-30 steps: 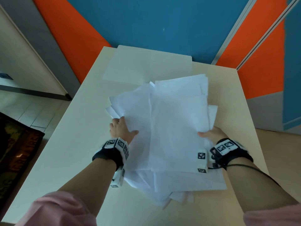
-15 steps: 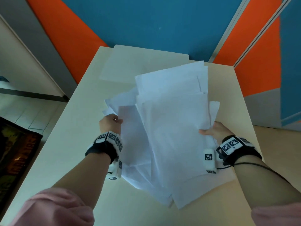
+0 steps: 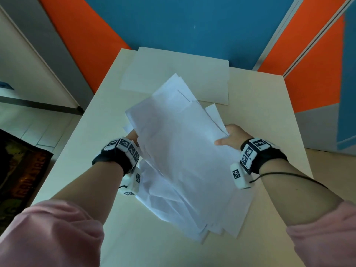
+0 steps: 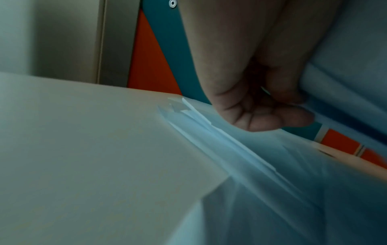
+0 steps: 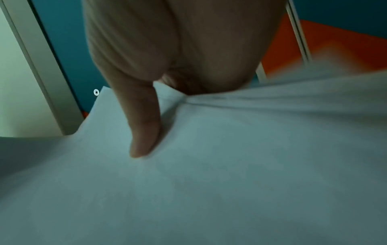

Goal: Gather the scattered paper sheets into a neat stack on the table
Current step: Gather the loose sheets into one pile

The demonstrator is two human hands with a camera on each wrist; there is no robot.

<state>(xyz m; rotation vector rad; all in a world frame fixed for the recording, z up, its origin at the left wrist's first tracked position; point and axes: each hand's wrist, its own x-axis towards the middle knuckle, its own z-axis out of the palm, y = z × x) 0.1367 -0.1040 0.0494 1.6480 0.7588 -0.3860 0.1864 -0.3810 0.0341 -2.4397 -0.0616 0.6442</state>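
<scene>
A loose bundle of white paper sheets [image 3: 185, 157] is held tilted above the cream table [image 3: 81, 189], its near corners fanned out unevenly. My left hand [image 3: 133, 137] grips the bundle's left edge and is mostly hidden behind the sheets; in the left wrist view my left hand [image 4: 270, 114] curls round the paper sheets [image 4: 261, 174]. My right hand [image 3: 231, 137] holds the right edge, thumb on top. In the right wrist view the thumb of my right hand [image 5: 144, 132] presses on the top paper sheet [image 5: 209, 190], fingers hidden beneath.
A cream folder or large card [image 3: 192, 74] lies flat at the table's far end, overhanging the far edge. Blue and orange wall panels [image 3: 183, 26] stand behind the table. A dark mat [image 3: 19, 174] lies on the floor at left.
The bundle has been lifted and swung, its far end turning left and its sheets drawn closer together. Both hands have closed in on its edges.
</scene>
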